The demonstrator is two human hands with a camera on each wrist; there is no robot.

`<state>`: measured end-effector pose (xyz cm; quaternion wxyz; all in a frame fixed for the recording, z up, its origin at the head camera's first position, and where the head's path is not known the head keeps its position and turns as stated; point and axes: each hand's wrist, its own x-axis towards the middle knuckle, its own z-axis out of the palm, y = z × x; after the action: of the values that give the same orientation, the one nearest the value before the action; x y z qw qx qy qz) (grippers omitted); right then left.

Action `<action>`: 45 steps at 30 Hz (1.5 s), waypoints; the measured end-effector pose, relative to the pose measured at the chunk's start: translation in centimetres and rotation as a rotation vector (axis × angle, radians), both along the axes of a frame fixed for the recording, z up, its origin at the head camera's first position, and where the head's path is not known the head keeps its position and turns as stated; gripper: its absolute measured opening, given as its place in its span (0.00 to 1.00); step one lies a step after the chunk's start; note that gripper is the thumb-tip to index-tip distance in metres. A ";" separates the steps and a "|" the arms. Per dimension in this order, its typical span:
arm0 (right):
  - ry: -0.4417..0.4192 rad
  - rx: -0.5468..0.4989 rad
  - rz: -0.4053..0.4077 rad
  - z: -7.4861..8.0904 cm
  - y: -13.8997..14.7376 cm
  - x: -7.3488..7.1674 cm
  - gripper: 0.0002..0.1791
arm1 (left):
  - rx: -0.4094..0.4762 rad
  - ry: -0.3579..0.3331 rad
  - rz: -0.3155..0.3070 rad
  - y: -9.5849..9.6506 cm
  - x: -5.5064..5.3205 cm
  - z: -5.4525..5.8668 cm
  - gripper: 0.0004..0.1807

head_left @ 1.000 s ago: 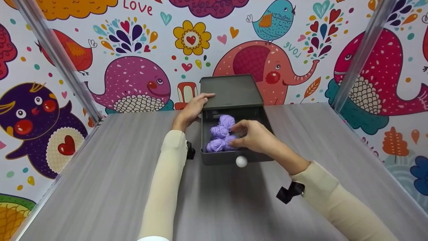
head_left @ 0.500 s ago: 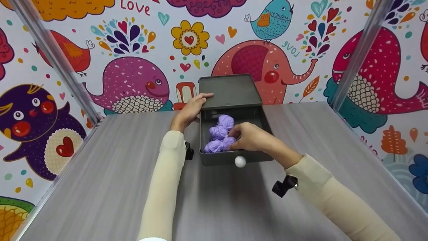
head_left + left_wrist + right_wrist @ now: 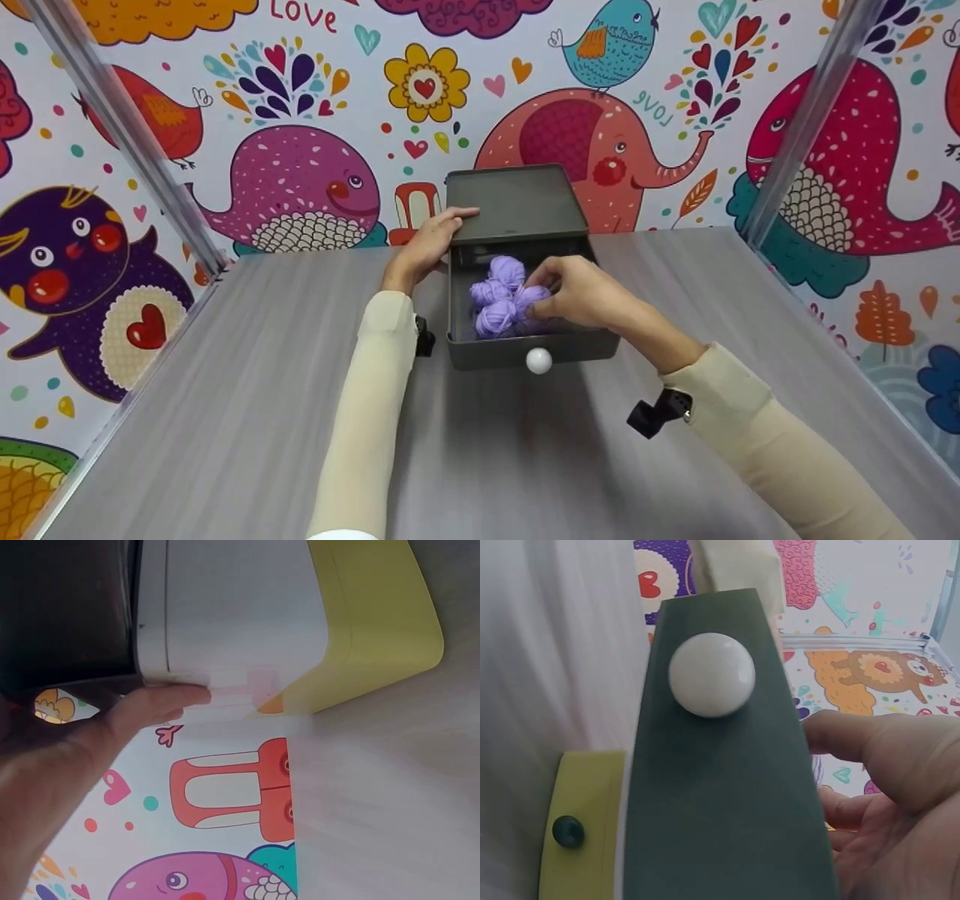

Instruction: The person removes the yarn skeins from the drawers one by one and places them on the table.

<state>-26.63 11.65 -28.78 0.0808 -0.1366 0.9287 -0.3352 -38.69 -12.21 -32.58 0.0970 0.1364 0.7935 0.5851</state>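
In the head view, a dark grey-green drawer point(image 3: 480, 354) with a white knob point(image 3: 538, 361) is pulled out of a small chest point(image 3: 517, 202) with a matching top. Several purple yarn balls point(image 3: 507, 271) lie bunched in it. My right hand point(image 3: 581, 294) reaches in from the right and pinches the front right yarn ball point(image 3: 529, 298) between thumb and fingers. My left hand point(image 3: 426, 246) rests against the chest's left side, fingers reaching over its top edge. In the left wrist view, a fingertip point(image 3: 191, 695) touches the white side panel point(image 3: 240, 607). The right wrist view hides the yarn mostly behind the drawer front.
Beneath the open drawer, a yellow drawer point(image 3: 585, 795) with a dark green knob point(image 3: 568, 832) stays pushed in. The chest stands on a grey wood-grain table point(image 3: 300, 390), near a back wall point(image 3: 337, 82) printed with cartoon animals. Metal posts point(image 3: 142, 142) stand at the corners.
My right hand moved into the drawer, took hold of a yarn ball, then shifted right and slightly up with it. The front left ball moved right too. My left hand stayed put.
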 end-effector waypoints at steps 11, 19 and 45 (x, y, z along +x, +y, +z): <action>0.071 -0.128 -0.045 0.7 2.5 -0.1 0.18 | 0.002 0.016 -0.008 0.1 -0.1 -0.2 0.24; 0.111 -0.239 -0.110 0.8 4.5 -0.1 0.21 | -0.011 0.010 -0.003 0.0 0.1 0.1 0.24; 0.164 -0.483 -0.393 -2.4 11.4 -2.0 0.32 | 0.008 0.006 0.011 0.1 0.2 0.0 0.24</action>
<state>-28.62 23.06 -31.20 -0.0956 0.0038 0.8344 -0.5429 -38.53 -12.10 -32.58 0.0906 0.1342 0.7922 0.5884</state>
